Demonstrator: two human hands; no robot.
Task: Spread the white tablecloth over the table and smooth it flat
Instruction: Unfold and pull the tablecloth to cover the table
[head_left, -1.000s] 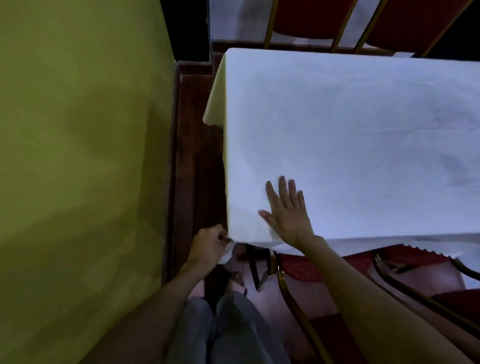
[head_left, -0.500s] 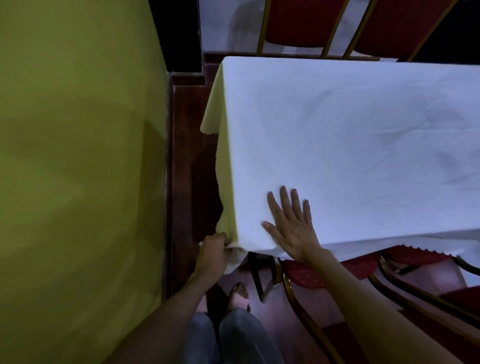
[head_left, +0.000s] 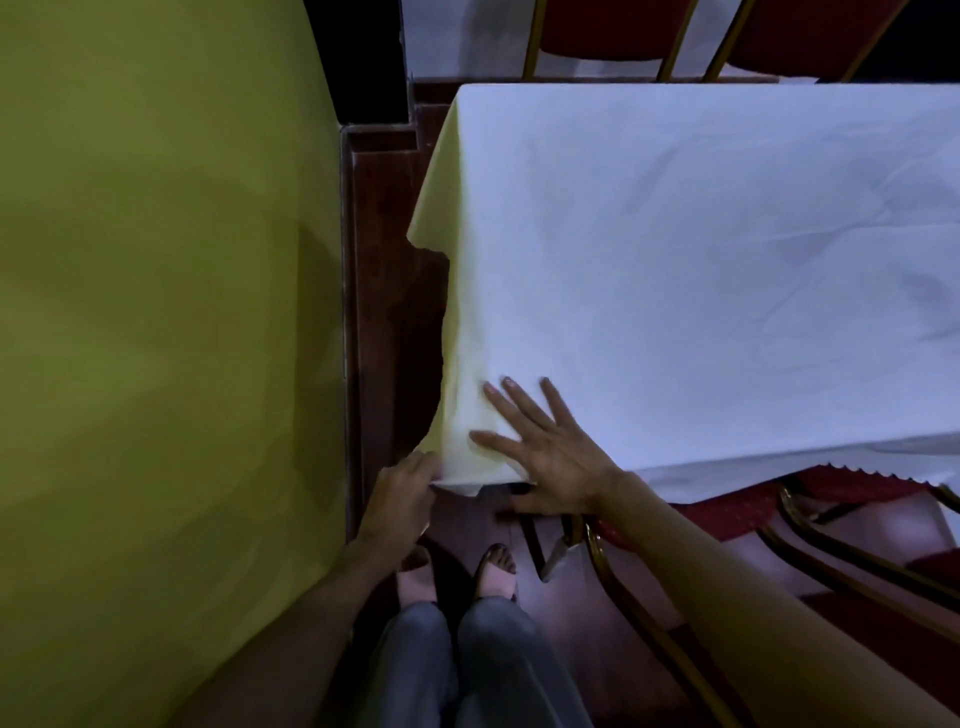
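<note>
White cloth (head_left: 701, 270) covers the one table in sight, draped over its near edge and its left end, where the overhang looks yellowish. Faint creases run across the top toward the right edge. A scalloped hem shows below the near edge on the right.

Two hands work at the near left corner. The left hand (head_left: 402, 493) pinches the hanging corner of the cloth just below the table's edge, fingers curled on the fabric. The right hand (head_left: 545, 447) lies flat on the cloth at the same corner, fingers straight and spread, the palm over the near edge and the thumb pointing left toward the overhang. The two hands are near each other but apart.

Two red chairs (head_left: 613, 26) with gold frames stand beyond the far edge. Near the front edge, gold-framed red chairs (head_left: 737, 512) are tucked partly under the cloth; I cannot count them. A yellow-green wall (head_left: 156, 312) fills the left. Two feet in sandals (head_left: 496, 569) stand on dark wood floor (head_left: 379, 312).
</note>
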